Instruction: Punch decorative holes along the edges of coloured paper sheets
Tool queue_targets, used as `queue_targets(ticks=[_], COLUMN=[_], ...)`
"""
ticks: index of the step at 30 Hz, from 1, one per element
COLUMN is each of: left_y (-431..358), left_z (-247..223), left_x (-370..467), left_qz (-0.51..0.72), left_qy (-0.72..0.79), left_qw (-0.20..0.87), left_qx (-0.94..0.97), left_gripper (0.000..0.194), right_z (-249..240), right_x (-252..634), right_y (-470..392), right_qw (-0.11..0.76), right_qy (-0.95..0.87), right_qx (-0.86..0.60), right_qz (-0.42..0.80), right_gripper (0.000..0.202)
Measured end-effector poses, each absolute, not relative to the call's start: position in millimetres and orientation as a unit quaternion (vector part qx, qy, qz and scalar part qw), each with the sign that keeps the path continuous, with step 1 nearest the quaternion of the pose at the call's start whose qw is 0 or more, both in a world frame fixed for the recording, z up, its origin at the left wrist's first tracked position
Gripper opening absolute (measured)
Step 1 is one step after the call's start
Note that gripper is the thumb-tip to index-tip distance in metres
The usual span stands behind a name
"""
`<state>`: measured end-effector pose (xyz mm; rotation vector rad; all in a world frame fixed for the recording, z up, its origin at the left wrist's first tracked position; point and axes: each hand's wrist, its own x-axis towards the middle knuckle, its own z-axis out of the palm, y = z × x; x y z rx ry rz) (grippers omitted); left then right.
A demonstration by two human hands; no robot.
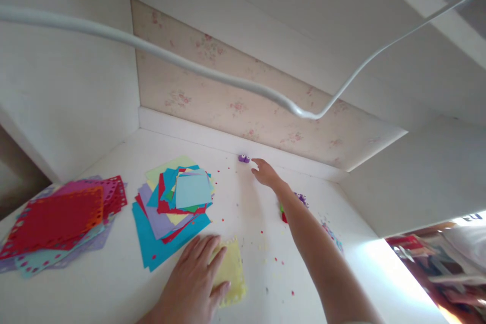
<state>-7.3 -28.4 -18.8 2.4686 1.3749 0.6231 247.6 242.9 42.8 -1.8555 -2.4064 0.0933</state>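
Observation:
My left hand (199, 276) lies flat, fingers stretched, on the left part of a yellow square of paper (233, 276) whose edges are punched with small holes. My right hand (265, 172) reaches far across the white table, thumb and forefinger apart with nothing between them. Just left of its fingertips stand two small purple objects (244, 158) with white eye-like spots, close to the back wall. More little purple, green and red pieces (301, 197) sit beyond my right forearm, which partly hides them.
Left of centre is a pile of coloured paper squares (193, 191). Further left lies a stack of red, pink and blue sheets (56, 217) with punched borders. Paper bits dot the white table (125, 157). A white cable (228, 78) crosses the view above.

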Motion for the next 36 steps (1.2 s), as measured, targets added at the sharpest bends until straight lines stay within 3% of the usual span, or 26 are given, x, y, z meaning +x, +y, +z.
queue_targets(ticks=[6, 12, 16, 18, 23, 27, 36], left_y=[-16.4, -14.8, -10.4, -7.4, -1.7, 0.3, 0.3], left_z=[-5.7, 9.4, 14.0, 15.2, 20.7, 27.6, 27.2], left_x=[-7.9, -10.5, -15.2, -16.1, -15.4, -15.4, -12.9], left_qz=[0.188, 0.144, 0.169, 0.190, 0.226, 0.249, 0.246], left_qy=[0.520, 0.561, 0.548, 0.545, 0.528, 0.521, 0.522], left_qw=[0.123, 0.170, 0.236, 0.266, 0.389, 0.471, 0.495], left_qx=[0.824, 0.798, 0.785, 0.772, 0.720, 0.667, 0.649], left_gripper=[0.045, 0.045, 0.019, 0.010, 0.021, 0.025, 0.034], right_z=[36.9, 42.1, 44.1, 42.0, 22.3, 2.3, -5.2], right_x=[211.2, 225.2, 234.5, 237.2, 235.1, 223.2, 211.0], right_y=[276.8, 257.3, 212.5, 179.0, 82.9, 27.3, 3.4], right_qw=[0.079, 0.084, 0.128, 0.169, 0.263, 0.411, 0.421], right_qy=[-0.782, -0.762, -0.756, -0.750, -0.718, -0.622, -0.618], right_qx=[-0.616, -0.634, -0.625, -0.616, -0.593, -0.529, -0.519], right_qz=[0.055, 0.101, 0.145, 0.171, 0.254, 0.405, 0.415], right_gripper=[0.033, 0.024, 0.012, 0.017, 0.034, 0.031, 0.027])
